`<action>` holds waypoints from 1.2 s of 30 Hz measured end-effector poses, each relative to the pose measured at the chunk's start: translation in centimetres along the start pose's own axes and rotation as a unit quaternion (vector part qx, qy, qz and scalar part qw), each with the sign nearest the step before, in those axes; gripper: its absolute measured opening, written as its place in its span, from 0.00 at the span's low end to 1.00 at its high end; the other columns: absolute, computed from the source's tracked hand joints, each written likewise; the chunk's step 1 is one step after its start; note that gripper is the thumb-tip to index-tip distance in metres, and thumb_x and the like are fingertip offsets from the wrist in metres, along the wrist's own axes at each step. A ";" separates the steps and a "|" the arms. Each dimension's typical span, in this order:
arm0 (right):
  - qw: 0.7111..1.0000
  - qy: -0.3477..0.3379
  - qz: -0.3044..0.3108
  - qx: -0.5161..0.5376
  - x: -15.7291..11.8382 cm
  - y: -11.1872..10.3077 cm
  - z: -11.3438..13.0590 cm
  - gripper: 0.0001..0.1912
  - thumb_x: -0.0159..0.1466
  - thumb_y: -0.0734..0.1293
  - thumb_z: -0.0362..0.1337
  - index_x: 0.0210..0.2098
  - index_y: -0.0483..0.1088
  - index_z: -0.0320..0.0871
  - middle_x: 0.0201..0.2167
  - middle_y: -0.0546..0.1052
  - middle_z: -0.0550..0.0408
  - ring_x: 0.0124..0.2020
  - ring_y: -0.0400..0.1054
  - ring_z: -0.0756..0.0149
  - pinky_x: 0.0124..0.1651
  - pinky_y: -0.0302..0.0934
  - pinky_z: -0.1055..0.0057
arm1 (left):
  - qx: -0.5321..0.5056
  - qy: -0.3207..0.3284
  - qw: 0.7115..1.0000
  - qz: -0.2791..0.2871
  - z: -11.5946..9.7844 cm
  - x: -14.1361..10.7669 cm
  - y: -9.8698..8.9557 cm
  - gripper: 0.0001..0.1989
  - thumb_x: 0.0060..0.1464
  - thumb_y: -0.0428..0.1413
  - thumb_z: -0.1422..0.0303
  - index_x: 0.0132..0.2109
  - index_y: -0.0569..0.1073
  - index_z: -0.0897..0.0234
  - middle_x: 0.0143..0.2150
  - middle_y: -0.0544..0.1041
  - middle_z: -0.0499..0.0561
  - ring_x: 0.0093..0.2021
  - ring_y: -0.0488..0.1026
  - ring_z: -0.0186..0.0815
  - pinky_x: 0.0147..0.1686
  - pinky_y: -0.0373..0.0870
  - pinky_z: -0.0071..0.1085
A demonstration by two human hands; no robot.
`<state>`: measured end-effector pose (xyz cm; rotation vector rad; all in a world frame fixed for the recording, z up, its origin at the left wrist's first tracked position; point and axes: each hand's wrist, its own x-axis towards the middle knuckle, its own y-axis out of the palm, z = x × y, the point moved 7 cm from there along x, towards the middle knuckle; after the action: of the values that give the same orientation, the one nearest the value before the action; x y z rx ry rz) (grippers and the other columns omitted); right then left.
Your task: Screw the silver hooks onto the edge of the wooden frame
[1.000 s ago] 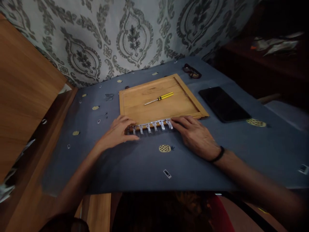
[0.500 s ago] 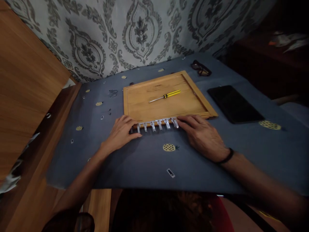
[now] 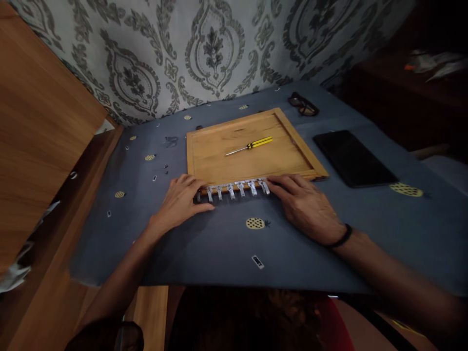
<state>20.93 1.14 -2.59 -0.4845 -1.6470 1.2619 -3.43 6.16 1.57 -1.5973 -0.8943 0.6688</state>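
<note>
A silvery metal hook rail (image 3: 240, 189) with several hooks lies along the near edge of a framed wooden board (image 3: 215, 168). At the rail's left end, my left hand (image 3: 182, 199) steadies it with the fingers on top; its thumb points right, below the hooks. My right hand (image 3: 307, 207), with a dark band at the wrist, grips the opposite end between fingertips and the board's edge. Both hands partly cover the rail's ends. A yellow and black screwdriver (image 3: 250, 146) rests on the board, its tip toward the left.
Right of the board lies a dark tablet (image 3: 356, 158), with sunglasses (image 3: 303, 104) behind it. Small screws (image 3: 165, 169) and a small clear item (image 3: 170, 141) are to the left on the blue tablecloth (image 3: 204, 253). A patterned curtain (image 3: 164, 58) hangs behind.
Almost nothing differs. Both hands keep their places at the rail's ends, and the view has shifted very slightly.
</note>
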 end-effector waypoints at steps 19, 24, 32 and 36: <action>0.999 0.020 0.028 0.007 0.1 0.3 -0.1 0.25 0.64 0.59 0.24 0.59 0.70 0.42 0.54 0.77 0.45 0.52 0.67 0.53 0.53 0.65 0.58 | -0.008 0.056 0.998 -0.029 -7.2 2.5 -0.3 0.20 0.58 0.62 0.53 0.50 0.74 0.62 0.50 0.76 0.54 0.54 0.69 0.48 0.54 0.66 0.45; 0.999 0.019 0.025 0.010 0.2 0.0 0.0 0.22 0.66 0.61 0.25 0.58 0.71 0.39 0.53 0.77 0.44 0.52 0.66 0.54 0.54 0.63 0.60 | 0.021 0.071 0.997 -0.006 -9.5 5.0 1.0 0.20 0.60 0.60 0.53 0.48 0.74 0.65 0.51 0.74 0.58 0.56 0.66 0.52 0.56 0.63 0.50; 1.000 0.010 0.014 0.017 0.2 -0.1 0.1 0.21 0.68 0.59 0.27 0.58 0.71 0.36 0.52 0.77 0.42 0.52 0.65 0.52 0.52 0.64 0.57 | 0.045 0.060 0.997 -0.004 -10.7 7.1 2.3 0.22 0.59 0.60 0.52 0.47 0.75 0.68 0.50 0.75 0.60 0.56 0.66 0.53 0.57 0.62 0.50; 0.999 0.019 0.015 0.021 0.2 -0.1 0.1 0.21 0.68 0.59 0.27 0.58 0.71 0.40 0.53 0.77 0.43 0.52 0.66 0.53 0.52 0.65 0.58 | 0.026 0.057 0.998 -0.001 -10.9 7.4 2.6 0.18 0.60 0.60 0.54 0.44 0.76 0.67 0.48 0.76 0.59 0.55 0.67 0.54 0.56 0.62 0.52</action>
<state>20.78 1.24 -2.42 -0.5058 -1.5844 1.2995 9.96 6.15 1.57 -1.5710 -0.7885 0.5896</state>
